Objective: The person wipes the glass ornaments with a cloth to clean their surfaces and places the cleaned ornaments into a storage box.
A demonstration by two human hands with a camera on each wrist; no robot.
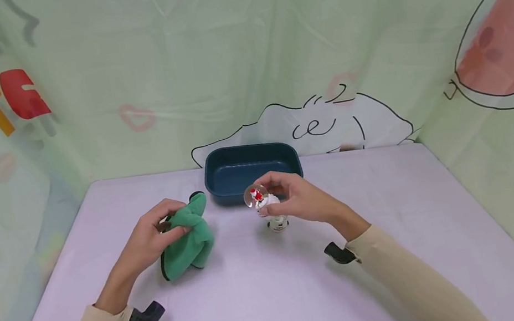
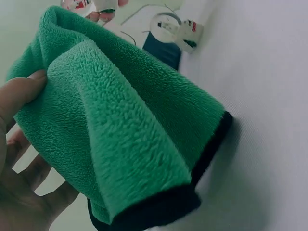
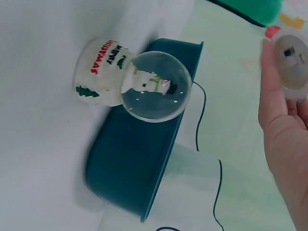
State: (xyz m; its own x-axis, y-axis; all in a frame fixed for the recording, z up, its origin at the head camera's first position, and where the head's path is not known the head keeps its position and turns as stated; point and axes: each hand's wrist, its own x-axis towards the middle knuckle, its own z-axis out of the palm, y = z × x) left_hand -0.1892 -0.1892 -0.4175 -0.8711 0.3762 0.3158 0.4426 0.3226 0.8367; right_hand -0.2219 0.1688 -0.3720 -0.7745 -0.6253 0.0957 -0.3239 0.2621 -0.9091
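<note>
A green plush cloth (image 1: 191, 232) with dark edging hangs in folds from my left hand (image 1: 152, 236), its thumb and fingers pinching the upper part. In the left wrist view the cloth (image 2: 110, 120) fills the middle, the thumb lying on its near face. My right hand (image 1: 295, 196) grips a small snow globe (image 1: 256, 196) with a red figure inside, raised over the table. Its round underside (image 3: 292, 62) faces the right wrist camera. Below that hand a second snow globe (image 1: 278, 224) stands upright, partly hidden; its snowman dome (image 3: 156, 86) and lettered white base (image 3: 101, 72) show in the right wrist view.
Behind the standing globe, a dark blue rectangular bin (image 1: 255, 189) sits near the table's back edge. A pale lilac cloth covers the table (image 1: 269, 304). Printed curtains (image 1: 229, 47) close off the back and both sides. Black wrist mounts (image 1: 146, 316) stick out from the sleeves.
</note>
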